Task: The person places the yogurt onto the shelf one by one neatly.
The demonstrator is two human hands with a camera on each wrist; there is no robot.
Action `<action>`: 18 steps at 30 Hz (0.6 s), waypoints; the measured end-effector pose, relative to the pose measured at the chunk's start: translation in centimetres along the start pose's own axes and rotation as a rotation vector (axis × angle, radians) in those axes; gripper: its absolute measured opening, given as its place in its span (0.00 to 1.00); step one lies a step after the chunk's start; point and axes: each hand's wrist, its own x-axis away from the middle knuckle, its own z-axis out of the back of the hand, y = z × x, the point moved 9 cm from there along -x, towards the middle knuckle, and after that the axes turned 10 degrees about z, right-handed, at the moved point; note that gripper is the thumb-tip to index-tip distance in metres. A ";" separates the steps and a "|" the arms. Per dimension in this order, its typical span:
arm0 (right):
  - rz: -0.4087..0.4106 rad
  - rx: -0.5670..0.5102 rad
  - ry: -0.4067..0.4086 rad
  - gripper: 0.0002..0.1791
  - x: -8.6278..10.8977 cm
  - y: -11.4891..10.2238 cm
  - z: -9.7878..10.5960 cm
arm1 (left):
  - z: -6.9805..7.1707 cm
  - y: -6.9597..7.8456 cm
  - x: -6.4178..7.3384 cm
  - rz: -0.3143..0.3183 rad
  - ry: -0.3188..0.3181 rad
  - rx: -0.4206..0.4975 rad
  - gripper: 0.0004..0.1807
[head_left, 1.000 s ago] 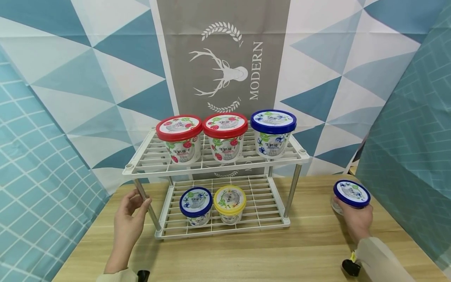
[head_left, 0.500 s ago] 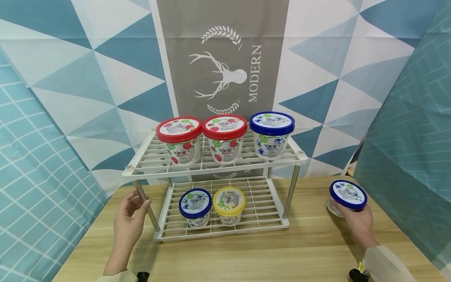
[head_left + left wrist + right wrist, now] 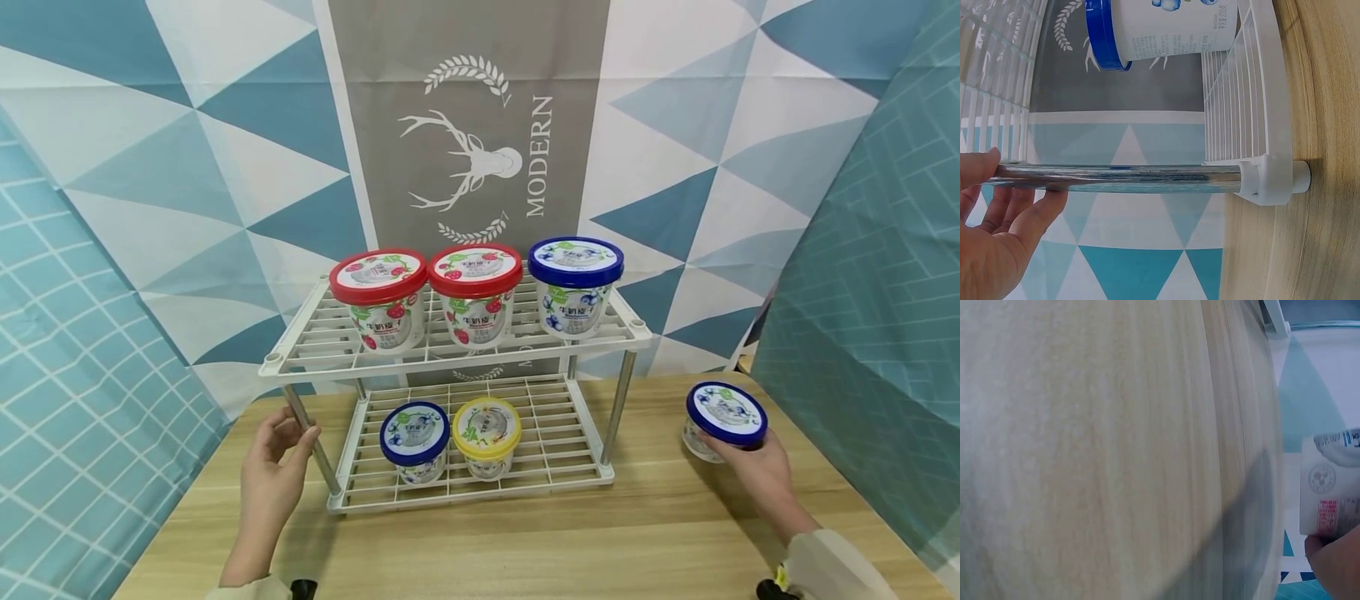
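My left hand [image 3: 276, 471] pinches the front left metal post [image 3: 1147, 178] of a white two-tier rack [image 3: 457, 362] between thumb and fingers. On the right, my right hand [image 3: 761, 475] grips a blue-lidded tub [image 3: 726, 412] printed with blueberries; the right wrist view shows its white side [image 3: 1329, 494] above the table. Two red-lidded strawberry tubs [image 3: 378, 296] and a larger blue-lidded tub [image 3: 575, 283] stand on the upper shelf. Below them, a small blue-lidded tub [image 3: 415, 442] and a yellow-lidded tub [image 3: 487, 437] sit side by side on the lower shelf.
The rack stands on a wooden table [image 3: 510, 550]. Behind it hangs a patterned cloth [image 3: 480, 125] with a deer head. Tile-patterned cloths [image 3: 75, 375] flank the table on both sides. The rack's front right post [image 3: 618, 408] rises between the shelves and the right hand.
My right hand has moved left with the blue-lidded tub, nearer to the rack. My left hand keeps its grip on the post, and the view has shifted slightly.
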 end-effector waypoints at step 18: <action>0.103 0.088 -0.231 0.62 1.0 -1.3 -0.8 | 0.0 -0.2 -0.1 0.010 -0.004 -0.018 0.20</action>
